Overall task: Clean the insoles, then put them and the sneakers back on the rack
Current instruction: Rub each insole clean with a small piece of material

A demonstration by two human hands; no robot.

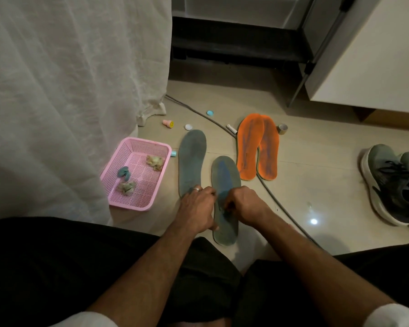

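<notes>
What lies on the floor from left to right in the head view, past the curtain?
Pink basket → left grey insole → right grey insole, under both hands → orange insole pair → tape roll → grey sneakers.

So colour-wise: the insole [224, 175] under both hands is grey-blue with a brighter blue patch down the middle, and the insole beside it [191, 159], just past the left hand [196, 208], is a flatter grey-blue. Farther out beyond the right hand [242, 206], the orange insoles [257, 147] have grey smudgy streaks. Left of the left hand there's a pink perforated basket [137, 204]. Way off to the right, grey-green sneakers [394, 182] with black laces and white soles.
</notes>
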